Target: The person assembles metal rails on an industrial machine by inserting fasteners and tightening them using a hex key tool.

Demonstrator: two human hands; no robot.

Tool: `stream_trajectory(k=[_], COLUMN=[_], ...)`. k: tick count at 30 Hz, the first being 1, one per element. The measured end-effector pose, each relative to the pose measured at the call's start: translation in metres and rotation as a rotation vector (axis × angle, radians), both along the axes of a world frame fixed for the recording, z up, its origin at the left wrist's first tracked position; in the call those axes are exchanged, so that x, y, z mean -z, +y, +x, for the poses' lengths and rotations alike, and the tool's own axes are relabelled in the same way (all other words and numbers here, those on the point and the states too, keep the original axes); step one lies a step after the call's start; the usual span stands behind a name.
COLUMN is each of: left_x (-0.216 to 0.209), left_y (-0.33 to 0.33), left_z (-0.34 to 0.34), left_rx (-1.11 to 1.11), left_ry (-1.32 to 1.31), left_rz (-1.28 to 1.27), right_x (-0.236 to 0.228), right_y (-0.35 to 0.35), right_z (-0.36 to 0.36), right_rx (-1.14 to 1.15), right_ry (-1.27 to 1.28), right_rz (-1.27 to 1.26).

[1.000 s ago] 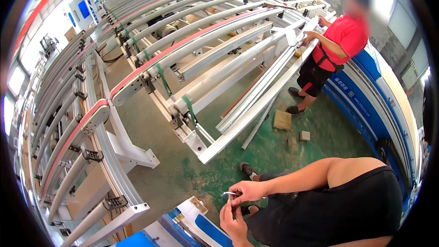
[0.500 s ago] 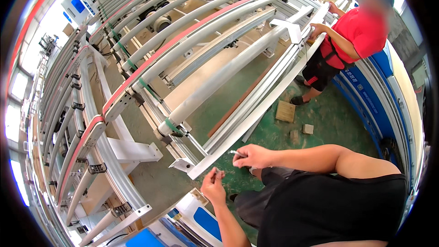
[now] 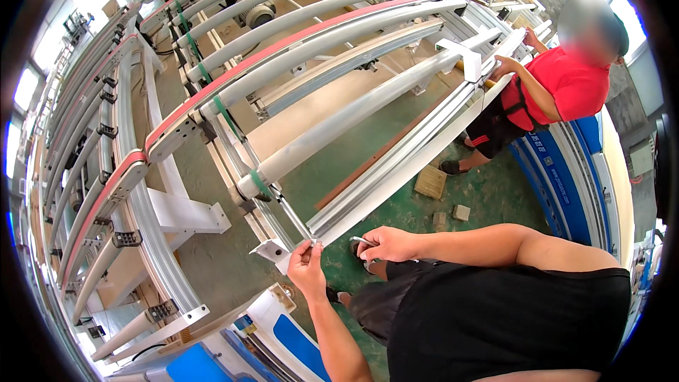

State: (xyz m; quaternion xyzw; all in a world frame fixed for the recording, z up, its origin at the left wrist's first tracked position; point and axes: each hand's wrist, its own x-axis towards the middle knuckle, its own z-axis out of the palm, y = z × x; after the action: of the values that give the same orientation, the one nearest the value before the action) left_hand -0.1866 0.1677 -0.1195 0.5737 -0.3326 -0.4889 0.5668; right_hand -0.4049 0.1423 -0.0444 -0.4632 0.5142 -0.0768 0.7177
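My left hand is at the near end of the long aluminium rail, its thumb and fingers pinched together at the corner. Whatever lies between those fingertips is too small to make out. A little to the right, my right hand grips a thin silvery metal tool that sticks out past the fingers; its exact kind does not show. Beside my left hand is a white end bracket with a hole in it. A grey roller runs alongside the rail.
A co-worker in a red shirt holds the rail's far end. Wooden blocks lie on the green floor. Roller frames with a red belt stretch away left. A blue machine stands at right, a white and blue one at the lower left.
My left hand has moved up and left to the rail's near end. The right hand still holds its tool in nearly the same place. The whole view has shifted slightly.
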Motion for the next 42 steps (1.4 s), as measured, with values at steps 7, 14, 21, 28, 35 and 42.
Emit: stream_trajectory(k=[7, 14, 21, 28, 35, 42], left_x=[0.02, 0.032, 0.034, 0.035, 0.0, -0.011], left_y=[-0.004, -0.016, -0.021, -0.016, -0.005, 0.007], left_z=[0.005, 0.005, 0.005, 0.004, -0.04, -0.07], left_rx=[-0.009, 0.02, -0.007, 0.018, -0.065, -0.074], left_ry=[-0.364, -0.376, -0.125, -0.276, -0.581, -0.371], left_rz=[0.055, 0.011, 0.133, 0.121, -0.026, 0.065], right_x=[0.01, 0.01, 0.014, 0.017, 0.018, 0.015], right_y=[-0.005, -0.008, -0.01, -0.011, -0.01, -0.01], right_z=[0.006, -0.002, -0.008, -0.01, -0.014, -0.015], right_rx=[-0.008, 0.011, 0.032, 0.044, 0.038, 0.012], right_ry=[-0.025, 0.005, 0.049, 0.038, 0.084, 0.104], right_rz=[-0.03, -0.049, -0.024, -0.044, -0.064, -0.085])
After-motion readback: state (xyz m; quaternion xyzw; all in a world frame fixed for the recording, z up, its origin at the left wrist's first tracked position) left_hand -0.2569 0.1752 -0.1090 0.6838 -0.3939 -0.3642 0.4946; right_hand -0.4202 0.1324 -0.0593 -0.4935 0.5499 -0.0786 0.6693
